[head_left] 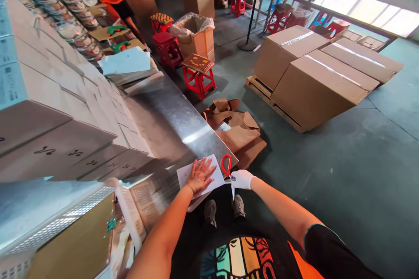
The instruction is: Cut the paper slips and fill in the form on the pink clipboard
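While plastic (179,30) lines a carton (198,45), left grip (200,175) splays flat, right grip (242,179) clasps scissors (233,192)

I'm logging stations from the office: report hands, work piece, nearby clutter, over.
Left hand spread on white paper, at table edge. Gloved right hand gripping red-handled scissors, blades downward. Brown paper heap on floor beside table.
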Demonstrator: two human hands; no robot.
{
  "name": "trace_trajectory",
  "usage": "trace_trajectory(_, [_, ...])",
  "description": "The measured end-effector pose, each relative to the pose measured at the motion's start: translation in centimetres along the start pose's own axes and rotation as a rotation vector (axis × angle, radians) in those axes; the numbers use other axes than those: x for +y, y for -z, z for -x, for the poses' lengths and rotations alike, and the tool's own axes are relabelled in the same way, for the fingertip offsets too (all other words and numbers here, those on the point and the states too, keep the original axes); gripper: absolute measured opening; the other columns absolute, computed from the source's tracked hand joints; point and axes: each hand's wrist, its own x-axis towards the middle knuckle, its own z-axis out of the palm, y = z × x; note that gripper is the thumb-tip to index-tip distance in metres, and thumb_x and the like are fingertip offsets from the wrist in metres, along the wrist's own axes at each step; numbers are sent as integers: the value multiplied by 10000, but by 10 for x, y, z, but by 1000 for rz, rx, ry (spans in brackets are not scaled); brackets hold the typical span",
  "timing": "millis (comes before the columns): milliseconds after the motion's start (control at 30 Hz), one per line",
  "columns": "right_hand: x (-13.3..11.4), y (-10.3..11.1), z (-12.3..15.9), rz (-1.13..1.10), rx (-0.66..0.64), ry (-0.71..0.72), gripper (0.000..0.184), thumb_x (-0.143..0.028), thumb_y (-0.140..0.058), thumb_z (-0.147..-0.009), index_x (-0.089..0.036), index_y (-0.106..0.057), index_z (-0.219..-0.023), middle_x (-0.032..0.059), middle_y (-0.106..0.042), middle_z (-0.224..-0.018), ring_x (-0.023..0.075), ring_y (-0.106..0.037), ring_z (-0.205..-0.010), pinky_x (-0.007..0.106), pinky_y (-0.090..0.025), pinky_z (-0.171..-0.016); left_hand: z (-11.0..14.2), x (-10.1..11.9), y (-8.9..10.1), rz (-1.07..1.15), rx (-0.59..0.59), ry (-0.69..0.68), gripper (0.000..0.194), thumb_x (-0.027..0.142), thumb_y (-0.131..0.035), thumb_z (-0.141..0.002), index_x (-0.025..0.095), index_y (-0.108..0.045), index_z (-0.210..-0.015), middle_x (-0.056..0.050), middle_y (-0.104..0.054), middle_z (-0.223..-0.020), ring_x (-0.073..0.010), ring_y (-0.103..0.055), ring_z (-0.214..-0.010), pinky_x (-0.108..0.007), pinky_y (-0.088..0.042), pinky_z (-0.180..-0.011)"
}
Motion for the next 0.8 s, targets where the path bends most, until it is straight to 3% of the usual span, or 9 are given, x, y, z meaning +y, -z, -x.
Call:
trace_trajectory(367, [8, -1, -1, 31, -11, 36, 354, -465, -628, -1028, -142, -706, -1151, 100, -732, -1090, 219, -703, -991, 425, -568, -943, -1, 2, 9, 4, -31, 4, 662, 406, -622, -979, 391, -407, -1605, -62, -231, -1742, -392, -145, -1611, -705, -59, -1261])
trace_trajectory(800, [-22, -1, 1, -7, -4, 42, 311, -417, -578, -1054, -158, -715, -1159, 98, -743, -1113, 226, -706, -1036, 403, -555, -955, 0, 5, 14, -2, -25, 6, 653, 396, -609, -988, 380, -406, -1608, -60, -217, -1745, -383, -130, -1616, -697, -35, -1265])
